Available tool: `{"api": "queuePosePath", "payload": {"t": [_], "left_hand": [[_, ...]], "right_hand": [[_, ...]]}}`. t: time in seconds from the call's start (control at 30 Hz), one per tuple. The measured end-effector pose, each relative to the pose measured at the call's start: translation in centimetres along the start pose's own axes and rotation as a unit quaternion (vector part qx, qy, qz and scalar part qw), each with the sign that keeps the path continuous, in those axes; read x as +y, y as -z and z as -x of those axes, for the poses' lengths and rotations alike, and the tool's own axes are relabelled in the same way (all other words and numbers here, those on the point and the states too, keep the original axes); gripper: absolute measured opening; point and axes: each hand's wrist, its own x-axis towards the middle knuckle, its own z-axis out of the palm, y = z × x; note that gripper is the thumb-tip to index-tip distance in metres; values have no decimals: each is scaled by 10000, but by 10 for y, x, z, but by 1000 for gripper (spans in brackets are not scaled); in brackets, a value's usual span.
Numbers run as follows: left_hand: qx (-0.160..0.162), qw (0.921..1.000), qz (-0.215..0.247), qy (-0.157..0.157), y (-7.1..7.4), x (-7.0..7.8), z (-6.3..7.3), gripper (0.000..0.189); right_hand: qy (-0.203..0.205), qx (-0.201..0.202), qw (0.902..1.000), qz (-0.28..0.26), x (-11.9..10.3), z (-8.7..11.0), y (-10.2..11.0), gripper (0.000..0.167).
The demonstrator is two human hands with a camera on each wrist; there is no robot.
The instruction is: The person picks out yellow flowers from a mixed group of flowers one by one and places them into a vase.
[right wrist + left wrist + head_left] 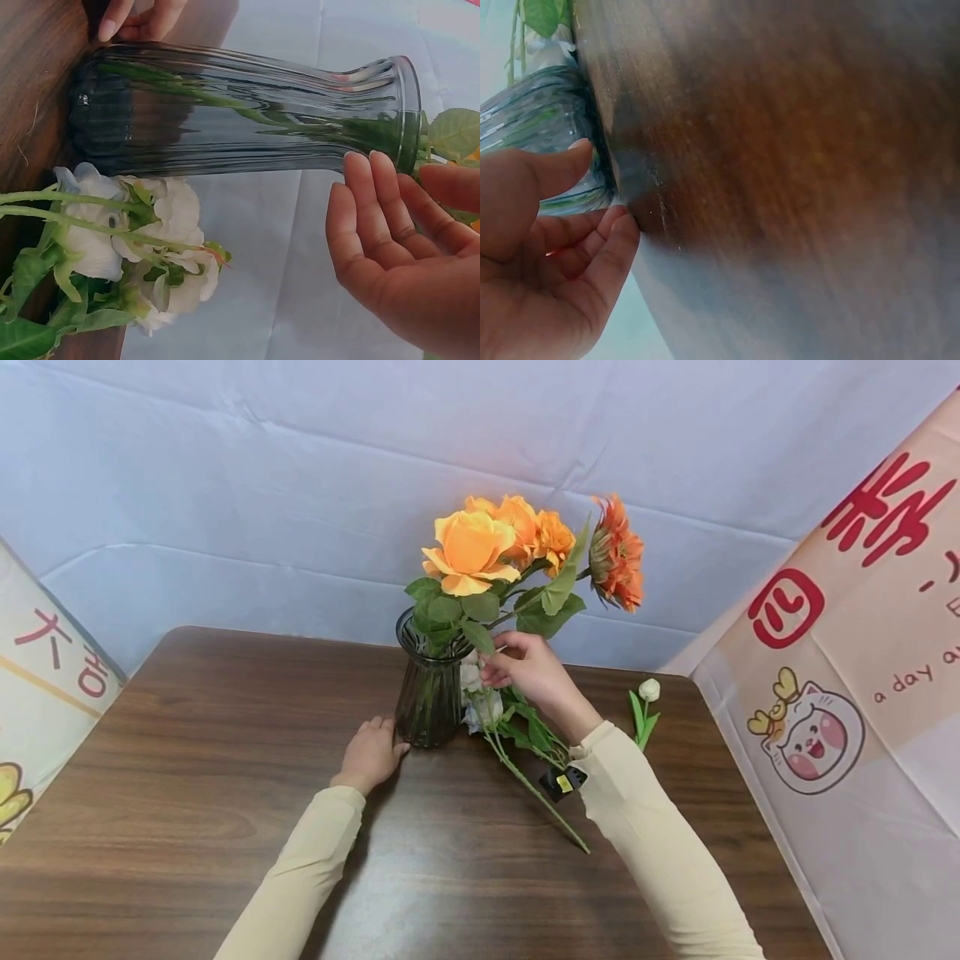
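A grey ribbed glass vase point(429, 702) stands upright on the table, holding orange roses point(472, 552) and a darker orange daisy-like flower point(618, 556) that leans right. My left hand point(371, 753) rests low beside it; the thumb touches its base and the fingers bend loosely at the table edge of the glass. Just right of the rim, my right hand point(528, 668) has its fingertips close to the glass and the leaves point(477, 637). Its fingers point(360, 195) curve loosely in the right wrist view, with nothing visible between them. White flowers point(169, 247) lie beside the vase, below this hand.
Long green stems point(540, 793) of the white flowers stretch toward the front of the brown wooden table point(225, 793). A white tulip point(649, 691) lies at the back right. Pale cloth point(300, 485) hangs behind, and printed panels point(855, 652) stand at both sides.
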Motion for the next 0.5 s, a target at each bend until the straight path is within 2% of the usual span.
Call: {"api": "queuePosePath", "payload": {"t": [0.13,0.3,0.5], "left_hand": [[-4,9999,156,-37,0,-1,1,52],[-5,9995,307,-92,1,-2,3,53],[-219,9991,345,-98,6,-3,8,55]], "right_hand": [[-15,5,10000,22,3,3,1,19],[158,-8,9998,-124,8,10,3,17],[157,125,9989,-435,17,23,8,21]]}}
